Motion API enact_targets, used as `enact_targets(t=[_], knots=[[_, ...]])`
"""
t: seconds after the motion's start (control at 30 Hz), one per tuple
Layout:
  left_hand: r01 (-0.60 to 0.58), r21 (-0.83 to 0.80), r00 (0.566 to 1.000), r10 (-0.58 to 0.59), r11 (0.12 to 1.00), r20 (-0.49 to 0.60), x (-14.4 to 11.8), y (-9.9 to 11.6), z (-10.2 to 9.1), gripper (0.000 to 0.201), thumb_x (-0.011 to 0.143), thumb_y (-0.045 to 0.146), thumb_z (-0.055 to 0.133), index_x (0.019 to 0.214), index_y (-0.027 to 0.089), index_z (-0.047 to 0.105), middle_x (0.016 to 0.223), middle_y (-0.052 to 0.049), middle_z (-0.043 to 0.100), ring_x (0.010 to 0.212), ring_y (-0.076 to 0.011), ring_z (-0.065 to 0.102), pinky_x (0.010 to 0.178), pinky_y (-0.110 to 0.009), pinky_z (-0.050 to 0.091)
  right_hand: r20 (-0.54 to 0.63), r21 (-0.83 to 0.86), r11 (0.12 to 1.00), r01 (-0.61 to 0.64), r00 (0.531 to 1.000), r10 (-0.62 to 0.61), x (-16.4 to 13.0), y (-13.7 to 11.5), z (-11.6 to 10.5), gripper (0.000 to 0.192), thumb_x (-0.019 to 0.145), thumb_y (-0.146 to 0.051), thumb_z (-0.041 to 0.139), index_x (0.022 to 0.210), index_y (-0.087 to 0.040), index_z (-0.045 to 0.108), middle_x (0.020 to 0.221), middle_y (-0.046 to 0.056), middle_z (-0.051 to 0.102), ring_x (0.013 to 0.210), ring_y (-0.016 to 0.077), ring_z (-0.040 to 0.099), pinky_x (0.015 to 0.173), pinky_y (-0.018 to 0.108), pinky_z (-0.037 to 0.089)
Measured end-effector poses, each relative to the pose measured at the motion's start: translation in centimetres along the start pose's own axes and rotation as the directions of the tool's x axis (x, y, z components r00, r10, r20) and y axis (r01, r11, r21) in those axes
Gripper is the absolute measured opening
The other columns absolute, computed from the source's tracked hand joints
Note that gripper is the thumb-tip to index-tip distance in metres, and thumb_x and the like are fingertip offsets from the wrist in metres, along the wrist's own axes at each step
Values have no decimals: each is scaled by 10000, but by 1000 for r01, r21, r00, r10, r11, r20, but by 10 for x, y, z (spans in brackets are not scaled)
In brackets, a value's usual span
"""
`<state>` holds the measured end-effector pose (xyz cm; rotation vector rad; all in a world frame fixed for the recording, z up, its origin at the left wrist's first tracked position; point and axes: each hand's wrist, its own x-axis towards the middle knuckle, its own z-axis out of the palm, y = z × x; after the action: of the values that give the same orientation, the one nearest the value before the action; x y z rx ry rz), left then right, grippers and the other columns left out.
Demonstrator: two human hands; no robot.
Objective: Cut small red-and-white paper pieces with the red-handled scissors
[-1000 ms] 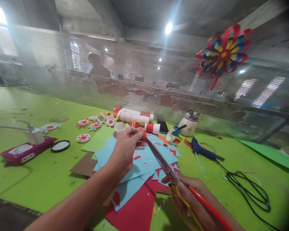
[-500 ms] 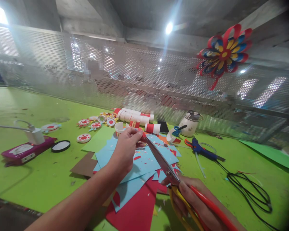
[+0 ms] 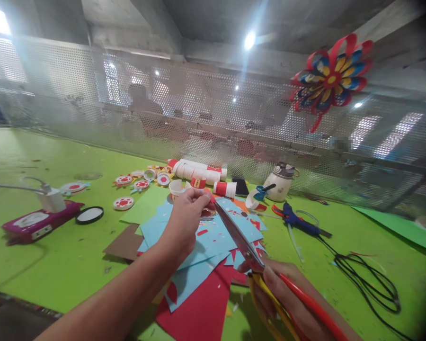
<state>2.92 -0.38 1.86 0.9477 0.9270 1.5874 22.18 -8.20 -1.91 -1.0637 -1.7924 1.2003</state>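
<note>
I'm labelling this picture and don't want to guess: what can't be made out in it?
All in the head view:
Red piece: partly covered by the left hand, so its full shape is hidden.
Scissors: handle ends cut off by the bottom edge, grips partly hidden by the right hand.
Dark flat thing: partly behind a red-and-white cup.
Room behind the perforated screen: blurred by its mesh.

A purple, box-shaped power strip [image 3: 40,221] bearing a white plug-in charger [image 3: 52,200] lies on the bright-green desk [image 3: 49,270], near a round, black-rimmed disc [image 3: 89,216]. To the right lies a blue-and-orange glue gun [image 3: 303,224] with a looped black cable [image 3: 338,258]. A cream-white bottle with a dark lid [image 3: 279,183] stands upright beyond it. Behind rises a grey perforated screen [image 3: 206,118]; a looped red, blue and yellow flower [image 3: 332,79] shows at upper right.
</note>
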Motion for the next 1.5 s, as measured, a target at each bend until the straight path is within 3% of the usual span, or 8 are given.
enact_targets(t=[0.4, 0.6, 0.8, 0.93, 1.5], knots=[[20, -10, 1000, -19, 1000, 13, 2, -1, -1, 106, 669, 214, 623, 640, 159, 537, 629, 2, 574, 624, -137, 575, 641, -287, 417, -1, 36, 997, -68, 998, 68, -1, -4, -1, 451, 900, -563, 409, 960, -176, 632, 462, -53, 439, 436, 112, 396, 466, 236, 381], [15, 4, 1000, -15, 1000, 19, 1, -1, -1, 109, 682, 219, 608, 640, 155, 529, 647, -3, 567, 621, -121, 522, 643, -285, 411, -45, -45, 996, -79, 996, 77, -5, -15, 1, 485, 873, -600, 422, 936, -183, 663, 469, -41, 446, 439, 123, 448, 514, 259, 436], [11, -24, 1000, -11, 1000, 8, 2, -2, -1, 113, 677, 218, 617, 652, 152, 529, 633, 0, 561, 623, -120, 523, 633, -274, 407, -5, -3, 1000, -5, 1000, 5, -3, -7, 0, 439, 918, -538, 386, 972, -160, 604, 488, -56, 421, 430, 103, 377, 455, 240, 347], [11, -26, 1000, -11, 1000, -13, 1, -1, -1, 99, 680, 195, 616, 673, 151, 528, 615, 11, 553, 607, -112, 525, 635, -268, 410, 9, -24, 999, -23, 1000, 24, 2, -2, -4, 462, 929, -530, 364, 950, -126, 586, 464, -58, 434, 420, 98, 377, 451, 241, 319], [10, -21, 1000, -10, 1000, 12, 0, -1, -1, 113, 687, 222, 634, 695, 150, 548, 619, 11, 561, 630, -123, 528, 686, -302, 415, -43, -273, 961, -50, 998, 39, 4, -7, -4, 541, 866, -623, 384, 980, -142, 606, 609, -7, 480, 528, 146, 473, 506, 257, 373]])
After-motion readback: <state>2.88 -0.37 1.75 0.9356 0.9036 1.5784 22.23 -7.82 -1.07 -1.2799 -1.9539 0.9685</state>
